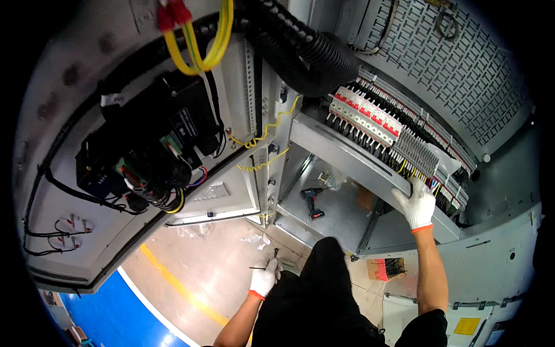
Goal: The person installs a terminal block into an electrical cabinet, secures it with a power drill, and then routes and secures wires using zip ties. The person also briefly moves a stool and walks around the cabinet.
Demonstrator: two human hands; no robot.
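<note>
My left hand (263, 280), in a white glove with an orange cuff, is low beside my knee. It is closed around a thin dark tool (276, 253); a dark end sticks up from the fingers and a slim black piece points left. I cannot make out its exact kind. My right hand (418, 206), gloved alike, lies on the grey metal crossbar (347, 149) of the cabinet, thumb and fingers apart. Its fingertips are close to coloured wires (413, 172) under the terminal blocks (415, 151). Farther left on that row are circuit breakers (365, 114) with red parts.
A cordless drill (312, 202) lies on the cabinet floor below the crossbar. The open door (225, 194) on the left carries black devices (167, 124) and cables. Black corrugated conduit (312, 55) hangs above. A red box (379, 269) stands by my right leg.
</note>
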